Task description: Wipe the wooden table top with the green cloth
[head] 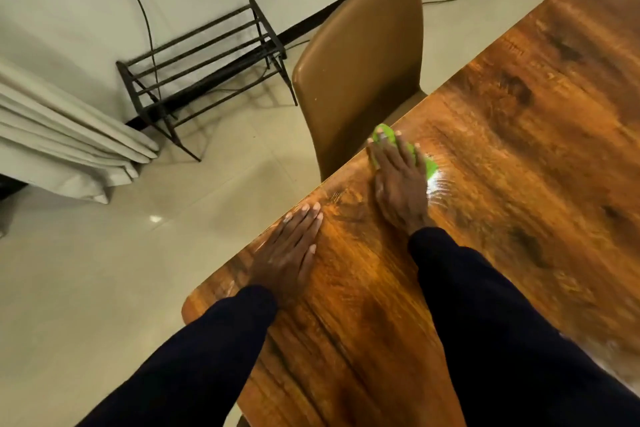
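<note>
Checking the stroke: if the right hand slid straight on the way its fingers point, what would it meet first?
The right hand would cross the table edge almost at once, then likely meet the chair back; depth is unclear.

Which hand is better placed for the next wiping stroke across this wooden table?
Right. The right hand presses the crumpled green cloth onto the glossy brown wooden table top; the left hand lies flat on bare wood.
</note>
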